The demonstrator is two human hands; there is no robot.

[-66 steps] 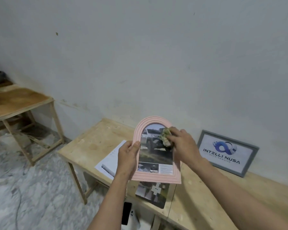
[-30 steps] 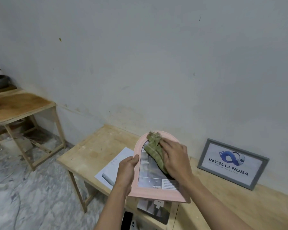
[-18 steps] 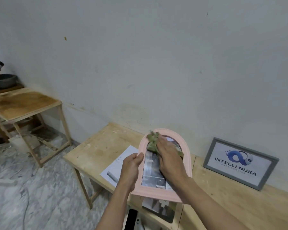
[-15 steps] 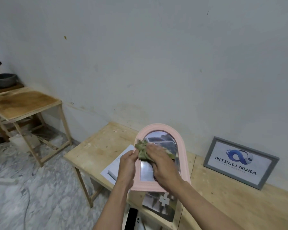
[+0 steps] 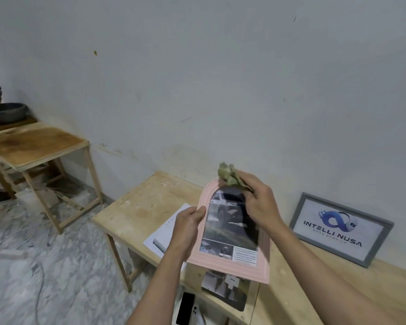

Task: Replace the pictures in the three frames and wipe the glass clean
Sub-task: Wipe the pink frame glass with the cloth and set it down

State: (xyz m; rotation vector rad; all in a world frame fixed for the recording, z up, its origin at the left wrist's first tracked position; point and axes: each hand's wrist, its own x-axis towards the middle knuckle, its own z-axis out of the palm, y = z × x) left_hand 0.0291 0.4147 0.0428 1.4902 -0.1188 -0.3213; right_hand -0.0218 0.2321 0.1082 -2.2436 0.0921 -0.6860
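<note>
Left hand point(image 5: 187, 227) pinches the arched pink frame point(image 5: 234, 261) upright above the table point(image 5: 138, 207) for steadiness, while right hand point(image 5: 259, 202) bunches the green cloth point(image 5: 229, 175) at its arch, wiping glass.

Bare workroom: raw wooden benches point(image 5: 150, 202), stained plaster wall point(image 5: 197, 90), littered marble floor point(image 5: 33, 266).

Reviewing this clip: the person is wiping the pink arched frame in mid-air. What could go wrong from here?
1. The left hand alone supports the pink frame, by its left edge above the table; pressure from wiping could twist it out of that grip.
2. The cloth in the right hand is bunched at the arch top, so the lower glass may be missed.
3. The printed sheet overhangs the table edge and could be knocked off.
</note>
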